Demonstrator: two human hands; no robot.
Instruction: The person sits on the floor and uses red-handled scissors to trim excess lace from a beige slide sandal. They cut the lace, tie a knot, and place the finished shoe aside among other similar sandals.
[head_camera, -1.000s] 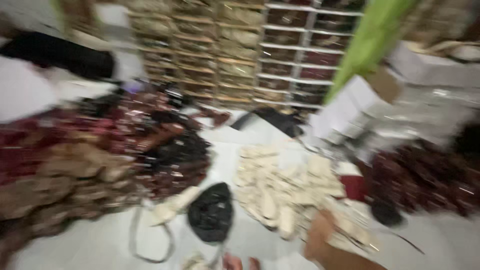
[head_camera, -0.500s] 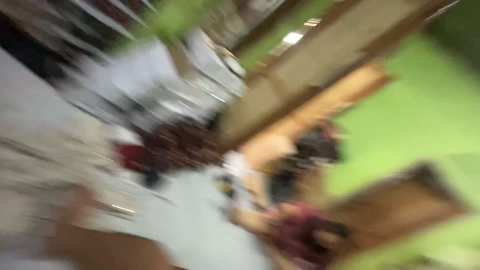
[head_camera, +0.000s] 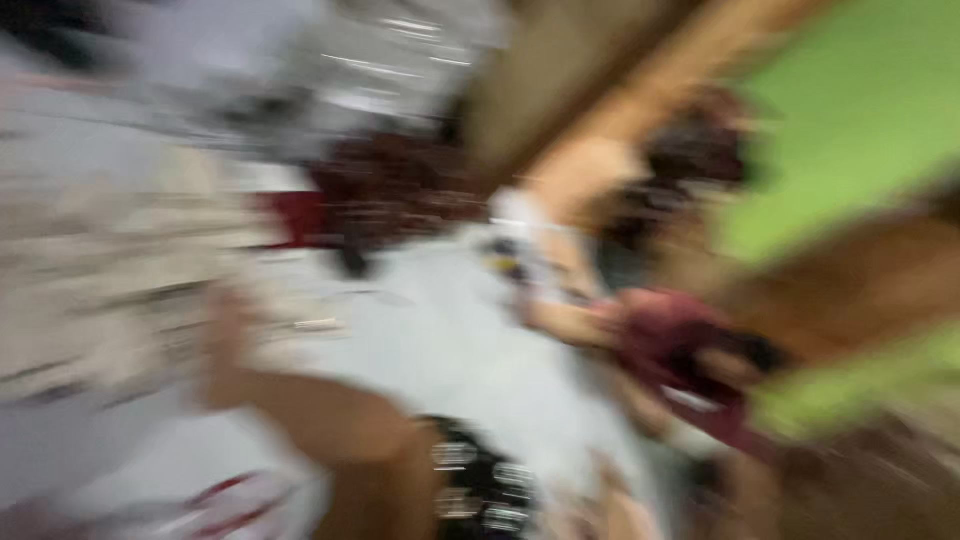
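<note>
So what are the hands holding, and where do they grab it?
It cannot be told. The picture is badly blurred: an arm crosses the pale floor near a dark red thing, but no hand shows clearly, so no hold can be made out.

Heavy blur: a matt pale floor (head_camera: 440, 340), a flat green wall (head_camera: 850, 110), brown wood-like beam (head_camera: 560, 90).

Heavy blur: a heap (head_camera: 390, 190) lies behind the floor (head_camera: 440, 340), wall (head_camera: 850, 120) right.
</note>
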